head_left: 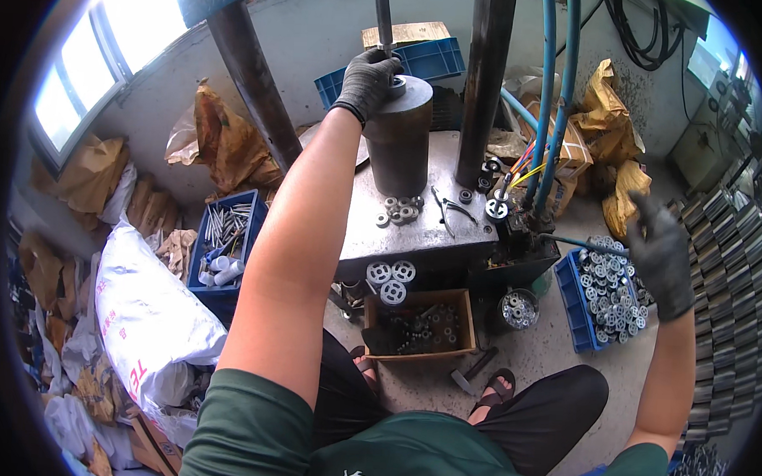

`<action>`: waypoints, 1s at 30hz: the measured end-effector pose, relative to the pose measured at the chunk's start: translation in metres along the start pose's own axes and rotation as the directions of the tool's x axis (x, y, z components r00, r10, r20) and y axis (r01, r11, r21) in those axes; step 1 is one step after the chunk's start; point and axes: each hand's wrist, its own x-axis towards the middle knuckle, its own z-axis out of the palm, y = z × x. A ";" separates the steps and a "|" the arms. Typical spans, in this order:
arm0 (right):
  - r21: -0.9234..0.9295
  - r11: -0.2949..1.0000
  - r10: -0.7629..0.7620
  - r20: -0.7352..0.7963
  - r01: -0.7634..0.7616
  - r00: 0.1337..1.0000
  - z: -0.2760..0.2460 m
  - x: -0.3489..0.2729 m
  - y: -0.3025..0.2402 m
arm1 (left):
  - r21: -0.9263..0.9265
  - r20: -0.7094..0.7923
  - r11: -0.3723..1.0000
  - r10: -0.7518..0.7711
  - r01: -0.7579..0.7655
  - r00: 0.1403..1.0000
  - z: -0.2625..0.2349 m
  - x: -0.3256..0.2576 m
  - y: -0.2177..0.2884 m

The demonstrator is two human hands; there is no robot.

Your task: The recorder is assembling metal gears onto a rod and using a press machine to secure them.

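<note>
My left hand (369, 86), in a dark grey glove, is at the top of an upright metal cylinder (398, 146). Its fingers curl in under the lower end of a vertical steel rod (383, 16), and they hide what they grip. Beside them a dark ring (397, 87) rests on the cylinder's top face. Off to the right, my gloved right hand (661, 256) has its fingers stretched upward, slightly blurred. Its thumb side is by the end of a thin teal lever (584, 243), over a blue crate (573, 305) of metal wheels; whether it touches the lever I cannot tell.
Small rings (399, 210) and pliers (451, 212) lie on the metal bench (360, 237). Below are a wooden box (470, 325) of small parts, a hammer (474, 369) and a tin (519, 310) of wheels. Left stand a blue crate (202, 253) and white sack (148, 305); blue hoses (545, 93) hang right.
</note>
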 end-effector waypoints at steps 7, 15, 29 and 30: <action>0.047 0.999 -0.007 0.564 -0.023 0.826 0.009 -0.147 -0.024 | 0.028 -0.059 1.000 -0.004 0.005 0.998 0.004 0.004 -0.007; 0.019 0.997 0.049 0.570 -0.072 0.820 0.001 -0.130 -0.025 | 0.072 -0.049 0.997 0.030 -0.027 0.998 0.008 -0.002 -0.002; 0.037 0.998 0.019 0.516 -0.044 0.857 0.011 -0.155 -0.021 | -0.068 -0.036 0.997 -0.025 0.022 0.999 0.005 -0.009 0.014; 0.027 0.999 0.022 0.509 -0.042 0.860 0.012 -0.155 -0.021 | -0.083 -0.055 0.996 -0.028 0.023 0.998 0.005 -0.010 0.015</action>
